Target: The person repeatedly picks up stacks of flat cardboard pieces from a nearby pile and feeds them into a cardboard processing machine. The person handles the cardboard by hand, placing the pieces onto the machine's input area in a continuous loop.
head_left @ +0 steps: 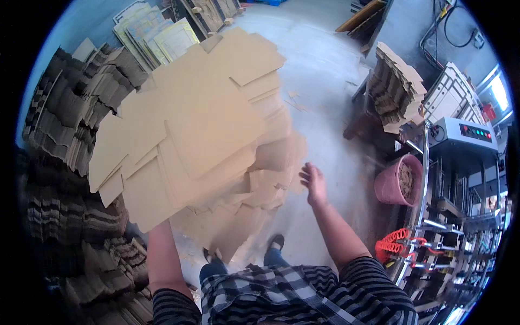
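Note:
A tall pile of flat die-cut cardboard sheets [216, 124] stands in front of me, its layers overlapping unevenly. My left forearm [164, 254] runs up to the pile's near left edge and disappears beneath a sheet, which hides that hand and its fingers. To the right of the pile, my right hand [313, 181] is raised with fingers apart and nothing in it. Lower layers of cardboard [227, 225] show below the top sheets, bent and ragged along the near side.
Stacks of cardboard [81, 108] line the left side. On the right are another cardboard stack [395, 89], a pink bucket [398, 181] of scraps, and a machine with a grey control box [463, 138] and coiled orange hose [392, 244]. Framed boards [157, 38] lean at the back.

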`<state>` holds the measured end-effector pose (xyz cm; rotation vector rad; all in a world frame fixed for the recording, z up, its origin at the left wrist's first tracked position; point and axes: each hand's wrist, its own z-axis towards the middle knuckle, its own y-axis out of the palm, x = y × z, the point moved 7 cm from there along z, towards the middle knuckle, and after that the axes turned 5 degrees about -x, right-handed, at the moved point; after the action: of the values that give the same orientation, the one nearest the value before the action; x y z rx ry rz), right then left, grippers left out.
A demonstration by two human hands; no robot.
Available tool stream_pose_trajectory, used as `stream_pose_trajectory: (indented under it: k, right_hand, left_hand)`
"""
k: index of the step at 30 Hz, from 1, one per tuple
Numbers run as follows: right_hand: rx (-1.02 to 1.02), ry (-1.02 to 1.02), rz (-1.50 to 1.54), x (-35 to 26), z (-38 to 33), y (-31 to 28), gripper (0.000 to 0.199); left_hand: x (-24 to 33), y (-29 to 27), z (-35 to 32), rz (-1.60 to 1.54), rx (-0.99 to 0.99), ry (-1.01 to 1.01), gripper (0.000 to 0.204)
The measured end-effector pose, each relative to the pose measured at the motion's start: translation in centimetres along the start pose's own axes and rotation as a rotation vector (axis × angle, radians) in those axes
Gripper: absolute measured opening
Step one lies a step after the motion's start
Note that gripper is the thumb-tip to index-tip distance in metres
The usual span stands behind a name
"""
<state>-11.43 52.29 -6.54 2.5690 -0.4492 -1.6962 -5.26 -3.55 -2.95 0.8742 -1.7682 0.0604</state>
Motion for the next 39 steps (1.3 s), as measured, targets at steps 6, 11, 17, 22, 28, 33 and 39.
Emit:
stream_pose_trajectory:
  k: [6, 11, 17, 22, 28, 33, 39]
  right_hand:
    - [-0.093, -0.177, -0.081, -7.5, 10.2, 0.2, 0.074]
    - [-0.209, -0.284, -0.191, -9.2, 23.2, 6.8, 0.077]
    - [-0.622, -0.095, -0.433, -10.6, 28.9, 15.6, 0.068]
    - [-0.825, 0.183, -0.051, -7.9, 29.3, 14.8, 0.072]
    - [-0.882, 0.332, 0.050, -9.2, 30.5, 12.4, 0.071]
    - [-0.930, 0.369, 0.135, -11.0, 32.8, 13.8, 0.070]
    - [-1.088, 0.322, 0.238, -16.2, 35.8, 16.7, 0.069]
  left_hand:
    - [0.5, 1.8, -1.7, -0.103, 0.043, 0.083, 0.067]
    - [0.0, 0.5, -3.5, -0.165, 0.087, 0.143, 0.068]
    - [-1.4, -1.0, -5.0, -0.242, 0.180, 0.205, 0.068]
    - [-1.7, 0.5, -3.5, -0.303, 0.227, 0.246, 0.069]
    - [-1.3, 4.9, -1.8, -0.412, 0.256, 0.313, 0.069]
    - [-0.4, 8.1, -3.7, -0.482, 0.329, 0.431, 0.070]
    - [-1.6, 14.4, -10.0, -0.567, 0.467, 0.628, 0.071]
